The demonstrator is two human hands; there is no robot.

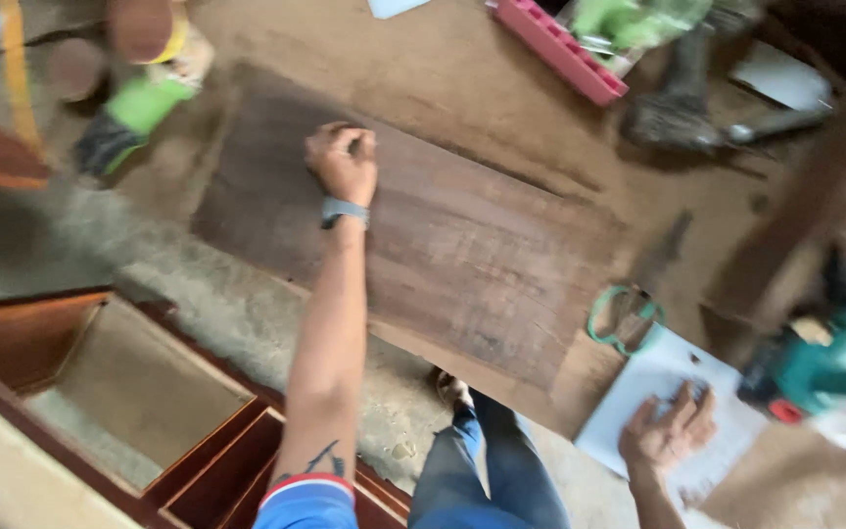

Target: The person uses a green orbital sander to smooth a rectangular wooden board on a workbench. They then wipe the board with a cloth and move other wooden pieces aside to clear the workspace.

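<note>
I see a dark wooden board (443, 245), matt with visible grain, at frame centre. White paper sheets (668, 392) lower right, matt. Pink plastic tray (560, 49) at top. Glossy reddish wooden frame (100, 392) lower left. Rough concrete floor (227, 304).

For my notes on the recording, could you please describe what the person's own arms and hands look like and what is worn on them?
Both hands are bare, with no gloves. The left hand has a grey band around its wrist, like a watch strap. Further up that arm is a dark tattoo, just below a short blue sleeve edged in red and white. The right hand and forearm show nothing worn.
</note>
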